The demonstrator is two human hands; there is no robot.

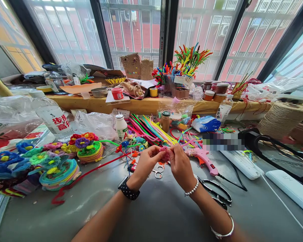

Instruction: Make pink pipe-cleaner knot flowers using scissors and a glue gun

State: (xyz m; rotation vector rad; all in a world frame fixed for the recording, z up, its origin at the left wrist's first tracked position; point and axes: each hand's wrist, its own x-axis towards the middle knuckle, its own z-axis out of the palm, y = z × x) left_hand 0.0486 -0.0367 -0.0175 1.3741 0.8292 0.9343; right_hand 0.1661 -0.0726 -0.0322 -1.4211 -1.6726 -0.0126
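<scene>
Between my two hands is a small pink pipe-cleaner piece (164,154), coiled or looped into a flower-like shape. My left hand (148,163) pinches it from the left, thumb and fingers closed. From the right, my right hand (181,165) grips its other side with fingertips pressed together. The fingers cover part of it. Just below lie small scissors (158,172) on the grey table (151,208). A pink hot glue gun (203,159) rests right of my right hand, and loose pipe cleaners (151,129) are heaped behind both hands.
Pipe-cleaner flowers (5,158) and coiled discs (59,174) crowd the left side. Black-handled scissors (217,193) lie beside my right forearm. A white power strip (242,163) with cords is on the right. Bottles, including a white one (121,127), stand before the ledge (96,105).
</scene>
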